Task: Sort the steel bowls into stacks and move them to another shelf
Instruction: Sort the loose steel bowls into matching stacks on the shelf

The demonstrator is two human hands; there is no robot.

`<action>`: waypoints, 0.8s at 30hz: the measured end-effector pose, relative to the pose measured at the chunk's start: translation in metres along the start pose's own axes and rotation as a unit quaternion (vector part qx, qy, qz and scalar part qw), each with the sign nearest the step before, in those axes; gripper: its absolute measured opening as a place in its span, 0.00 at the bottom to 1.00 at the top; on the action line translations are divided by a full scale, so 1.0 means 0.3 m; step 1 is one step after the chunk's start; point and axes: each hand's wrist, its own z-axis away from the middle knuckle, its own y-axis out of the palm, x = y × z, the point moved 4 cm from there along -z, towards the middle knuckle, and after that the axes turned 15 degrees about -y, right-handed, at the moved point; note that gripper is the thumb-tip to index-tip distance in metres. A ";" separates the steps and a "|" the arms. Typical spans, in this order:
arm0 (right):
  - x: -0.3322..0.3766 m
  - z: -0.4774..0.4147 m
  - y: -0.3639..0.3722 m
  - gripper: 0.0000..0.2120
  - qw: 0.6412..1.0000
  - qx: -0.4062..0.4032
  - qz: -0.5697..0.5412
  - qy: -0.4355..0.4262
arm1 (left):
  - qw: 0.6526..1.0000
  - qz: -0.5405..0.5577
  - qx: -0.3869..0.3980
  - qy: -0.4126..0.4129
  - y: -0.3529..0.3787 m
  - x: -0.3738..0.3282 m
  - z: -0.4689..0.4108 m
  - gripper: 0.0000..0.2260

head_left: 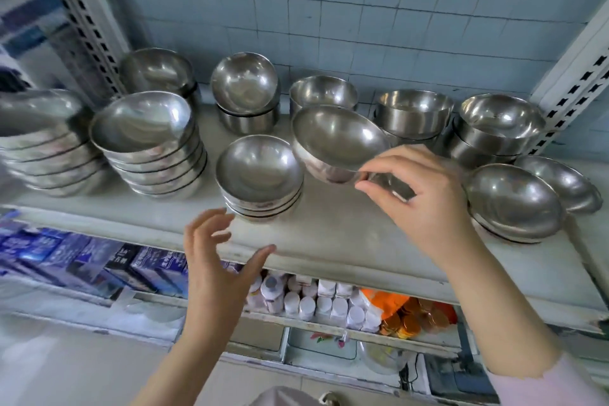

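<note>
My right hand (418, 208) pinches the near rim of a steel bowl (336, 138) and holds it tilted above the white shelf (329, 241). Just left of it stands a short stack of bowls (260, 175). My left hand (214, 260) hovers open in front of that stack, fingers spread, touching nothing. Taller stacks of wide bowls (148, 142) stand at the left. Deeper bowls (413, 115) sit in small stacks along the back, and shallow bowls (514, 201) lie at the right.
A slotted metal upright (82, 20) stands at the left and another (573, 76) at the right, before a tiled wall. On the shelf below are blue boxes (82, 260), white bottles (313, 300) and orange packets (405, 316).
</note>
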 end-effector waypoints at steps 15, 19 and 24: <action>0.104 -0.083 0.329 0.05 0.997 0.071 -0.023 0.026 | 0.971 -0.099 0.183 -0.116 -0.004 0.124 -0.257 0.51; 0.105 -0.080 0.322 0.05 0.996 0.088 -0.023 0.027 | 0.975 -0.106 0.168 -0.100 -0.010 0.107 -0.254 0.47; 0.108 -0.078 0.324 0.05 0.994 0.097 -0.021 0.038 | 0.975 -0.123 0.157 -0.098 -0.008 0.106 -0.250 0.46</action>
